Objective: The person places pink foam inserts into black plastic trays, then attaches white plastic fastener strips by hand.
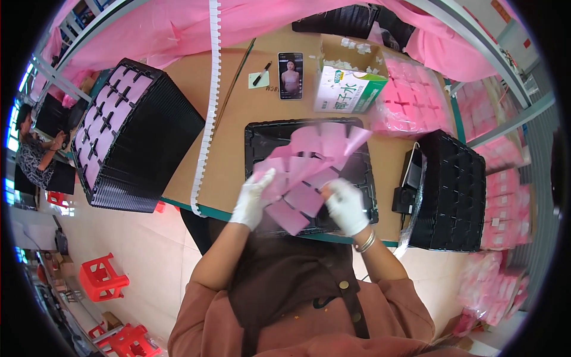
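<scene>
A pink sheet (302, 191), cut through with slots and apparently foam, is bent and raised over a black plastic tray (253, 132) on the table. My gloved left hand (252, 199) grips the sheet by its left side, fingers closed on it. At the sheet's right edge, my gloved right hand (346, 208) has its fingers curled in and closed on the pink material, slightly smeared by motion. Parts of the tray's floor and front rim are hidden behind the sheet and my hands.
Left stands a tall stack of black trays (148, 143) with pink inserts; another black stack (455, 190) stands right. Behind are a phone (290, 76), a pen (262, 73), a carton (351, 89) and bagged pink sheets (410, 98). A white notched strip (209, 119) crosses the table.
</scene>
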{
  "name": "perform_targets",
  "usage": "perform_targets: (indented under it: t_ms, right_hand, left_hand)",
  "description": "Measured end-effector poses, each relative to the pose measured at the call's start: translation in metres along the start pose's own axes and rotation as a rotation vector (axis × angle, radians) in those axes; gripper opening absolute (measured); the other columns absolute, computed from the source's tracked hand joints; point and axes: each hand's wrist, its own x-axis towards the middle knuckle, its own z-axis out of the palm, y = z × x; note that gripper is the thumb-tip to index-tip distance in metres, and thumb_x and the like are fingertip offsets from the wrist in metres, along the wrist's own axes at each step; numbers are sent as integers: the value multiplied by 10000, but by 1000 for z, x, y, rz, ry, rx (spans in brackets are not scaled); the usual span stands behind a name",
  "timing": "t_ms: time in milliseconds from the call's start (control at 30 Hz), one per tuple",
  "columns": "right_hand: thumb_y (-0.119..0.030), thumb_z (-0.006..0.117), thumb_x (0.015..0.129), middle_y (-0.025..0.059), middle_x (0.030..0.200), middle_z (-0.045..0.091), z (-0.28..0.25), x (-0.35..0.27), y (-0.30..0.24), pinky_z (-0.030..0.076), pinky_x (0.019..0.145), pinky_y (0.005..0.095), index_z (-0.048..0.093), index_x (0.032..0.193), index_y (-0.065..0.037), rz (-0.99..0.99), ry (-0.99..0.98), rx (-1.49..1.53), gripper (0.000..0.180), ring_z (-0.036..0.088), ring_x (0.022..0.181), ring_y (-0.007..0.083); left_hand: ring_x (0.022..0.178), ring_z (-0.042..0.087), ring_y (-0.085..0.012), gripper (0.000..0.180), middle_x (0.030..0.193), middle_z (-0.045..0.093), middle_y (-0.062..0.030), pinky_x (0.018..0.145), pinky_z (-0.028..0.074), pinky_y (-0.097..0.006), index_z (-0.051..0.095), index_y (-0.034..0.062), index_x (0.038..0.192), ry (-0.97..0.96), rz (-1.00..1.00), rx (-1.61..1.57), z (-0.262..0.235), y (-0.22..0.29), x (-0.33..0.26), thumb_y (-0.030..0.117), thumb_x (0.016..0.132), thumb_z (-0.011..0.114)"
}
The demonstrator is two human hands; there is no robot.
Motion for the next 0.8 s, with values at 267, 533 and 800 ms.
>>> perform_targets:
  t_ms: [267,533,800]
  right_hand:
    - [-371,678,788,184,1063,616,-5,61,95,477,864,415,657,1048,-13,372,-54,-417,443,607,976,334]
    - [-396,691,784,159,1034,626,31,117,93,465,841,345,648,1034,-3,281,-259,-4,467,587,967,288]
    - [-301,701,809,-8,963,577,-1,113,60,450,772,223,548,1122,-19,251,-70,1004,448,543,868,75]
  left_hand:
    - [782,585,-101,347,989,621,-15,592,474,-265,564,99,1164,270,135,72,-64,-6,18,254,868,658]
    - [813,601,-85,341,1021,630,-2,591,464,-249,558,93,1183,228,225,32,-76,-8,18,233,882,638]
    - [856,603,-96,410,1034,624,-21,663,497,-260,510,91,1259,124,228,-47,-57,34,-14,247,897,622]
